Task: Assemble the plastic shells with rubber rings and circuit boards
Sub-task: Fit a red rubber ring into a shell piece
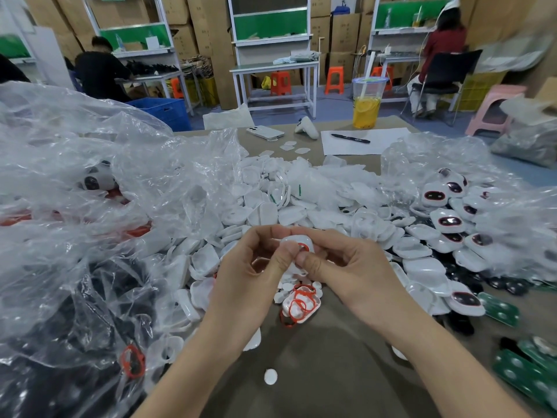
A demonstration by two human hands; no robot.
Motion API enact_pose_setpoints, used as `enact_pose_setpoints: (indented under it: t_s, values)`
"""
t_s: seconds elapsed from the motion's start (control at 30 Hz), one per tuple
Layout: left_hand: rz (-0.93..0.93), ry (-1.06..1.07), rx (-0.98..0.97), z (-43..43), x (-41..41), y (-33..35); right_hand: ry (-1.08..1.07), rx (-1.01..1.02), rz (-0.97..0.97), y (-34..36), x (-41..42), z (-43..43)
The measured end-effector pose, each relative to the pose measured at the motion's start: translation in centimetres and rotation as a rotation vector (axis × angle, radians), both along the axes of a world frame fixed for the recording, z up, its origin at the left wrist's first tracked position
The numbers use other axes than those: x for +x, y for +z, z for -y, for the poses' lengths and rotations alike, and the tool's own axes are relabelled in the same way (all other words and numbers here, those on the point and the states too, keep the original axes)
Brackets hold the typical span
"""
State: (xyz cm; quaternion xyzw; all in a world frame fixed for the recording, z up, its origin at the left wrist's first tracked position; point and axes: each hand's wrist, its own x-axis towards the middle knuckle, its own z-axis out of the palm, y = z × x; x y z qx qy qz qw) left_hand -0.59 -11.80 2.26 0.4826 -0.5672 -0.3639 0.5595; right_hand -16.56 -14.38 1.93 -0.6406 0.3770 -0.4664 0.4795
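Observation:
My left hand [256, 267] and my right hand [340, 267] meet over the table's middle, both gripping one white plastic shell [297, 240]. A red rubber ring [303, 246] lies on the shell under my two thumbs, which press on it. Just below my hands, a shell used as a small dish [301, 304] holds several loose red rings. A big heap of white shells [271, 206] spreads behind my hands. Green circuit boards [500, 309] lie at the right edge.
Crumpled clear plastic bags [90, 206] cover the left side, with another bag [452, 158] at the right. Finished shells with dark faces [446, 221] are piled at the right. A phone [265, 132], paper with a pen [351, 138] and a drink cup [366, 104] stand at the far edge.

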Motion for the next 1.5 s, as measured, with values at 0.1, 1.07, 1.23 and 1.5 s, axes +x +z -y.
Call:
enact_pose_setpoints:
  t_s: [0.1,1.07,1.23,1.5]
  values:
    - [0.007,0.001,-0.019,0.1,0.0,0.0,-0.007,-0.014,-0.003,0.0,0.0,0.0]
    - [0.105,0.024,-0.048,0.2,-0.5,-0.8,-0.092,0.015,0.078,0.0,0.3,0.0]
    - [0.072,0.046,-0.043,0.2,-0.3,-0.8,-0.052,0.014,0.073,0.3,0.3,0.0]
    - [0.532,0.102,-0.145,0.0,0.6,-1.0,-0.285,0.012,0.059,0.1,-0.5,0.9]
